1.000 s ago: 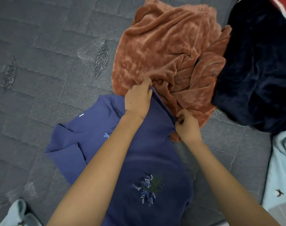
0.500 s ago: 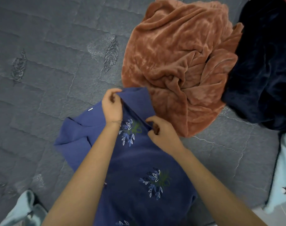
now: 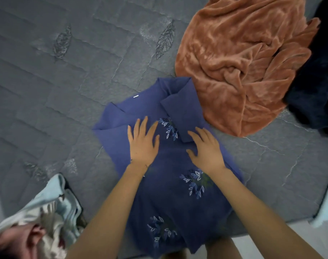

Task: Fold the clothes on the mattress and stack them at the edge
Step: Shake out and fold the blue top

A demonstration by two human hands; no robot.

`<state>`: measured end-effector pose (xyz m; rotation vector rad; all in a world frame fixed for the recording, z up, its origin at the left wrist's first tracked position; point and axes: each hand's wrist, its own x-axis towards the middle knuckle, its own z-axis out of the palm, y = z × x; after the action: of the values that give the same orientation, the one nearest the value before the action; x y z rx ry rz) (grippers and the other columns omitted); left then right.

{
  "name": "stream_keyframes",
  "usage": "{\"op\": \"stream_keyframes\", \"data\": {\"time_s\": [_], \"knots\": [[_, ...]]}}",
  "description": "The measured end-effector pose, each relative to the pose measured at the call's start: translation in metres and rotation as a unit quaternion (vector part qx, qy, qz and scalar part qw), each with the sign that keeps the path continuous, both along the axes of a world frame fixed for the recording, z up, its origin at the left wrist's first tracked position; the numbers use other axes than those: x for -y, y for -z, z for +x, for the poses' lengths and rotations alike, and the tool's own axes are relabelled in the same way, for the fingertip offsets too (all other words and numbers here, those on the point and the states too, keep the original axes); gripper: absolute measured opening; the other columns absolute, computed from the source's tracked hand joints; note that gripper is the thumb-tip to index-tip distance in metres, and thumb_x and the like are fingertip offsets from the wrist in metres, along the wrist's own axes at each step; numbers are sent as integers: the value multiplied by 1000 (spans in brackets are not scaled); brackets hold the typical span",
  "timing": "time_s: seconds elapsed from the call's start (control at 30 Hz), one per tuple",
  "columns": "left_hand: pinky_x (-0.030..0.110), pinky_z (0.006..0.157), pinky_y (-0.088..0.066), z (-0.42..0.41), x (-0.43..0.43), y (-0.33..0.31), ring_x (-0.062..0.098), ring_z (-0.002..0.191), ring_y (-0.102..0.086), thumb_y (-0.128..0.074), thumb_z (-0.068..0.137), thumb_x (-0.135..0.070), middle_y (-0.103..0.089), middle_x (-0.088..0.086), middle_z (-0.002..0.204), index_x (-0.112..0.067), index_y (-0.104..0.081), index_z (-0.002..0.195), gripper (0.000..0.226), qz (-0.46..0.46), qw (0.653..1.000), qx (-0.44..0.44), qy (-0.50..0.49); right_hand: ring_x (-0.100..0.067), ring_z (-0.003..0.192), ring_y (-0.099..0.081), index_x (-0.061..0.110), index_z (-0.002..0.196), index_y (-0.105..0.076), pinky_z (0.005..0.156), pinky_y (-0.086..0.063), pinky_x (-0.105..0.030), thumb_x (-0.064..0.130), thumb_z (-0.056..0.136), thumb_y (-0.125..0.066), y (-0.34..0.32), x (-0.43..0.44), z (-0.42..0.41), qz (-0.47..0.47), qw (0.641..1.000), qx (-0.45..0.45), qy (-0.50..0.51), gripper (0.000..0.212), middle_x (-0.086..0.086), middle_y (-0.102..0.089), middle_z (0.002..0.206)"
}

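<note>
Neither grip holds anything. The left hand (image 3: 143, 142) lies palm down on the blue top (image 3: 170, 195) with its fingers straight and fanned apart. The right hand (image 3: 206, 150) lies just beside it, also flat with fingers spread. Its fingertips reach the lower edge of a folded flap (image 3: 181, 113) of the same top.

Between the two hands a small leaf embroidery (image 3: 169, 128) shows on the cloth. Two more leaf motifs sit lower on the top, toward the person. The flap is doubled over the far right part of the top. A tiny white mark (image 3: 135, 96) sits near the top's far edge.

The blue top is spread on the grey quilted mattress (image 3: 65, 75), its near end at the mattress edge closest to the person. Beyond it and to its right an orange plush garment (image 3: 239, 62) lies crumpled, its edge meeting the folded flap. Right of that, further from the blue top, is a dark navy garment (image 3: 316, 81). To the near left of the blue top, apart from it, lies a heap of pale blue cloth (image 3: 54, 199) with patterned fabric. Another pale blue piece (image 3: 327, 206) shows at the mattress edge to the top's right.
</note>
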<state>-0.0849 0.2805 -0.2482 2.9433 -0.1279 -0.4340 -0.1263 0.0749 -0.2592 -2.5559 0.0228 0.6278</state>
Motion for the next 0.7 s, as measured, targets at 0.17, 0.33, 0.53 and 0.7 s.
{"op": "stream_keyframes", "data": {"time_s": [0.17,0.33,0.53,0.7], "knots": [[46,116,10,-66,-14,4,29,148,-12,-47,98,-34,-20,8,159,-26,-33,148,53,6,1000,-22,3,-28,149,-4,22,152,-25,120,-4,-40,34,93,-56,1,-10,-55,-43,998,-31,-43,67,-7,-9,161],[53,117,0,-140,-28,15,34,146,-15,-48,98,-34,-17,10,159,-25,-32,149,54,27,997,-71,11,-26,149,7,27,153,-18,119,4,-42,42,94,-52,15,1,-117,-108,988,-81,-77,70,-4,2,162],[59,114,-15,-221,-32,26,39,142,-25,-61,92,-27,-26,14,155,-19,-41,145,57,33,996,-74,22,-27,149,4,27,153,-18,119,3,-45,44,91,-55,21,11,-170,-116,983,-82,-118,75,-5,0,162],[57,113,-13,-289,-51,29,36,145,-17,-58,93,-27,-16,16,158,-20,-25,151,67,43,982,-98,-158,-27,149,-5,21,143,-42,119,0,-44,37,86,-65,16,38,-202,-114,992,-37,-22,63,-6,-12,161]]}}
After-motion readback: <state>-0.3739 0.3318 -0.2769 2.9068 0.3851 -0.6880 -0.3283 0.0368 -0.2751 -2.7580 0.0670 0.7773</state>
